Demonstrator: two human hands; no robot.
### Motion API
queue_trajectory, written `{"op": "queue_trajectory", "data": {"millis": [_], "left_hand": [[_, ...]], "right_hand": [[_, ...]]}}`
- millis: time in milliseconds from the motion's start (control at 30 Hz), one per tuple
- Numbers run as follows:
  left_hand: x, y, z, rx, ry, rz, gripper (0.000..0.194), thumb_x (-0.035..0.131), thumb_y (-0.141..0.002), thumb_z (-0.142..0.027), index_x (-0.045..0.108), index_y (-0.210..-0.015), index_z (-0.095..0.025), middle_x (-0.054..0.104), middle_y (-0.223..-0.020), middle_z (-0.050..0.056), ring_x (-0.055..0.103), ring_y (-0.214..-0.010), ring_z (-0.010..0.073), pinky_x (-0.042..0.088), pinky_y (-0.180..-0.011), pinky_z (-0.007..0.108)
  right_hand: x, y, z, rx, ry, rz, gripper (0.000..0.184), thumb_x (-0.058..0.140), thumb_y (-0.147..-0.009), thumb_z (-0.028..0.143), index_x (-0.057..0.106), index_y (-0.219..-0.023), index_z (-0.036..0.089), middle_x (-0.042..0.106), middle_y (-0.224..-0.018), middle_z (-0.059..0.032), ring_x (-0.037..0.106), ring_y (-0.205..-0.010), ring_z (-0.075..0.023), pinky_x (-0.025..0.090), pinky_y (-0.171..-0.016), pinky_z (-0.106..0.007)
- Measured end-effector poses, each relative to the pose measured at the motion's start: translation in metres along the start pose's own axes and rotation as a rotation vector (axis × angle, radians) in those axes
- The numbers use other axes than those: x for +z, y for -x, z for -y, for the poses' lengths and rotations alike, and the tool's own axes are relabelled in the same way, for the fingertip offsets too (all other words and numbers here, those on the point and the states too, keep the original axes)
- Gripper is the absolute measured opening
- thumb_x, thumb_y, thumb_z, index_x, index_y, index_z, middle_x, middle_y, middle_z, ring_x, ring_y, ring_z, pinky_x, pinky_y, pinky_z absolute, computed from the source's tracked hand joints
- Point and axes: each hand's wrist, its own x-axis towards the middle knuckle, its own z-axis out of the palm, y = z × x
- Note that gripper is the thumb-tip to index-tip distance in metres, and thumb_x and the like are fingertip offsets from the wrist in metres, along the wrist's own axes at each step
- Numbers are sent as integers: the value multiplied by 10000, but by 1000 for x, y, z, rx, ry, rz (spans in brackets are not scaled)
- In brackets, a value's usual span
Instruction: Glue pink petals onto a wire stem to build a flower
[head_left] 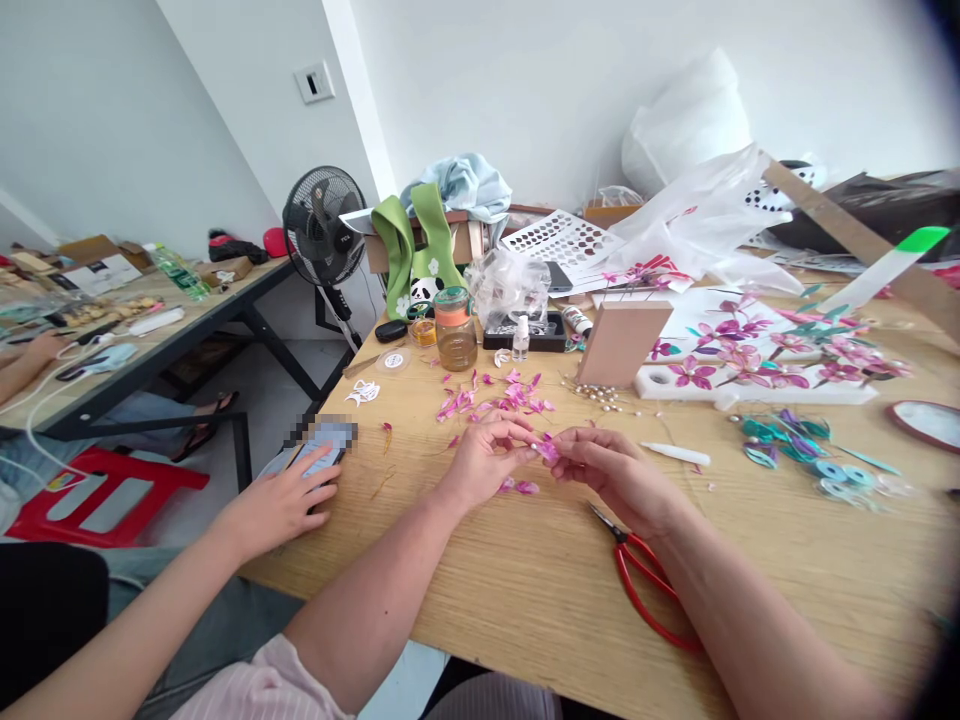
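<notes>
A small pink-purple petal piece (550,449) is pinched between the fingertips of both hands above the wooden table. My left hand (487,460) is closed on its left side, where a tiny white bead-like spot shows. From the right, my right hand (611,472) grips the same piece, fingers closed. Loose pink petals (517,392) lie scattered just behind the hands, and a couple more petals (519,486) rest beneath them. Red-handled scissors (651,585) lie partly under my right forearm. A white pen-like tool (675,453) is right of my right hand.
Another person's hand (289,505) rests on a phone (324,447) at the left edge. Behind stand a jar (456,335), a small spray bottle (520,338) and a tan block (625,345). Pink flowers on stems (795,360) sit in white foam, with ribbon spools (847,478) nearer.
</notes>
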Motion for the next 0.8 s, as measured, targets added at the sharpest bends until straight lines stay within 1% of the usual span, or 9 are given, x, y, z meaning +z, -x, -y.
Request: {"op": "queue_trajectory", "data": {"millis": [33,100,133,200,300,433,500,667,800], "left_hand": [[2,3,2,-3,13,-22,603,196,-889,-356,712,-609,-221,655,-1122,-31,524,-1173,219,388,-815,428],[8,11,5,-12,86,-113,489,218,-931,-310,706,-962,-304,655,-1144,-29,544,-1170,179,450,-789,384],[11,15,7,-20,145,-170,448,218,-949,-285,613,-1151,-350,647,-1171,-26,558,-1161,159,485,-772,372],[18,24,10,-51,319,-278,450,188,-970,-277,423,-1337,-386,630,-1211,-10,578,-1142,152,529,-755,378],[26,33,16,-81,493,-325,447,161,-979,-337,367,-1371,-395,601,-1253,-11,561,-1168,159,537,-770,395],[29,35,19,-52,517,-343,388,239,-972,-401,446,-1299,-426,575,-1278,-76,526,-1205,180,480,-781,408],[25,33,20,-49,522,-350,390,239,-972,-395,448,-1300,-410,571,-1286,-63,528,-1202,193,464,-774,418],[6,26,23,-107,525,-296,426,243,-963,-335,383,-1355,-426,605,-1240,-14,593,-1118,203,527,-736,420],[-2,15,27,-43,460,-272,396,304,-936,-289,518,-1235,-435,564,-1289,-84,521,-1207,179,487,-800,407]], "right_hand": [[0,0,0,0,12,9,189,738,-653,327,705,-704,148,634,-674,-51,560,-636,-148,442,-618,-265],[0,1,0,0,34,17,185,729,-653,321,700,-702,145,637,-676,-53,558,-633,-147,438,-618,-267],[0,1,0,0,41,17,183,725,-653,318,697,-701,144,638,-676,-53,557,-631,-146,436,-617,-265],[1,1,1,0,49,16,177,719,-649,310,694,-702,143,638,-677,-51,555,-627,-141,433,-615,-260],[2,1,2,-1,61,13,180,718,-643,313,690,-695,142,637,-676,-48,550,-619,-137,436,-616,-259],[3,1,3,-7,107,0,212,726,-633,346,676,-667,143,627,-662,-44,541,-603,-140,439,-616,-272],[3,1,3,-13,135,-3,216,726,-631,350,670,-662,144,622,-656,-39,541,-604,-142,435,-619,-274],[4,0,2,-33,206,-9,193,713,-638,332,664,-661,147,617,-639,-27,539,-609,-144,420,-628,-275],[4,0,2,-43,216,5,172,688,-659,318,666,-667,148,616,-642,-22,537,-614,-140,414,-629,-270]]}}
